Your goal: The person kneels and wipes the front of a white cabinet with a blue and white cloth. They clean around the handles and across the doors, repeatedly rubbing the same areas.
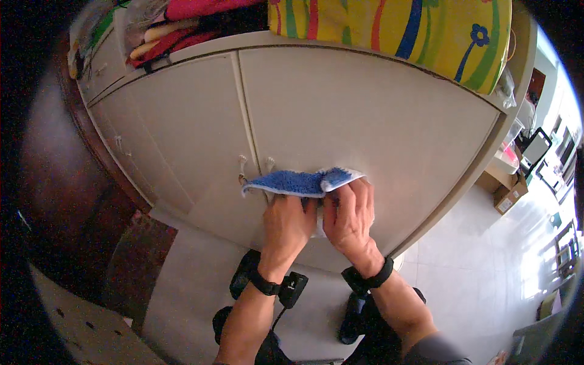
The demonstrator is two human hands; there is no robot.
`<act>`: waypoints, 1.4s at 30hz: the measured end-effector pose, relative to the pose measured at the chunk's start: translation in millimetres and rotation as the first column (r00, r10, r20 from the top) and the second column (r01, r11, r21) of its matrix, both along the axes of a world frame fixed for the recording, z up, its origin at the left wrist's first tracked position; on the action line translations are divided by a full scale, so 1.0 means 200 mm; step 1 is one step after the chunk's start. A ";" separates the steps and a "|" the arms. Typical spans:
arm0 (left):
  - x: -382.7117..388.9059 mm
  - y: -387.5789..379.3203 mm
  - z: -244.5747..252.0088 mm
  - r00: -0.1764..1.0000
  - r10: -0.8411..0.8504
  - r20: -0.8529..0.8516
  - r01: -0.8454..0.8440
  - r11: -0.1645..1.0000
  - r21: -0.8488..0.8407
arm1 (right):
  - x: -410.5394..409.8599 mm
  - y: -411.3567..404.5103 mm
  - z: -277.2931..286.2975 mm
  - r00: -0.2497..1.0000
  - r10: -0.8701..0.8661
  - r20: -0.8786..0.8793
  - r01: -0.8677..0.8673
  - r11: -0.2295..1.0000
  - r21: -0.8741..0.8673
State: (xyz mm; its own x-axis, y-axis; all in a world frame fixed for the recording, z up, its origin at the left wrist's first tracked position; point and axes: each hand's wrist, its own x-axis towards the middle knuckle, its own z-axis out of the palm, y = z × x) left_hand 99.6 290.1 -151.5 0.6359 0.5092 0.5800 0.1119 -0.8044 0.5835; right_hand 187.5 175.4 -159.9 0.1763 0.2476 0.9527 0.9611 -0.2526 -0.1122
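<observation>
A blue cloth with white edging [292, 181] is held up by both my hands before a pale cabinet door [365, 114]. My left hand [288, 221] grips the lower edge of its left part, and the fingertips are hidden behind the fabric. With my right hand [350, 212] I pinch the right end, where a corner folds over and shows the white side. Behind the cloth's left end are the door handles [270, 163], partly covered. Whether the cloth touches the door I cannot tell. Each wrist wears a black strap with a small device.
On the cabinet top stand a yellow patterned box [351, 23] and a heap of red and pink items [182, 32]. A cardboard box [508, 194] sits on the tiled floor to the right. Dark furniture or doorway edging [68, 118] runs along the left. My feet are below.
</observation>
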 end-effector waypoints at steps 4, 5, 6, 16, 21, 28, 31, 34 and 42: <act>-0.01 0.01 0.03 0.997 -0.041 -0.071 0.041 0.999 0.000 | -0.01 -0.04 0.04 0.998 -0.038 -0.041 0.041 0.997 0.072; -0.01 0.01 0.03 0.999 -0.032 -0.014 0.033 0.997 0.067 | 0.00 -0.05 0.06 0.997 -0.072 -0.022 0.073 0.996 0.055; -0.01 0.01 0.05 0.999 -0.026 0.042 0.021 0.991 0.132 | 0.00 -0.06 0.10 0.994 -0.105 -0.005 0.105 0.994 0.037; 0.07 -0.02 0.18 0.873 -0.200 0.446 0.176 0.980 0.094 | -0.02 0.00 0.24 0.967 -0.243 0.079 0.241 0.970 0.029; 0.10 -0.02 0.09 0.911 -0.095 0.401 0.048 0.991 0.126 | 0.01 0.03 0.07 0.942 -0.305 0.142 0.318 0.945 -0.080; 0.14 -0.06 -0.18 0.914 -0.025 0.405 -0.029 0.991 0.127 | 0.01 -0.01 -0.13 0.959 -0.221 0.180 0.258 0.942 -0.216; 0.15 -0.05 -0.29 0.941 -0.049 0.334 -0.007 0.987 0.164 | 0.04 -0.07 -0.23 0.964 -0.183 0.194 0.240 0.914 -0.326; 0.12 -0.06 -0.33 0.957 -0.103 0.271 0.051 0.980 0.191 | 0.02 -0.10 -0.24 0.971 -0.163 0.174 0.217 0.907 -0.360; 0.12 -0.07 -0.10 0.913 -0.009 0.407 -0.072 0.981 0.183 | 0.01 -0.10 -0.08 0.969 -0.193 0.152 0.231 0.927 -0.295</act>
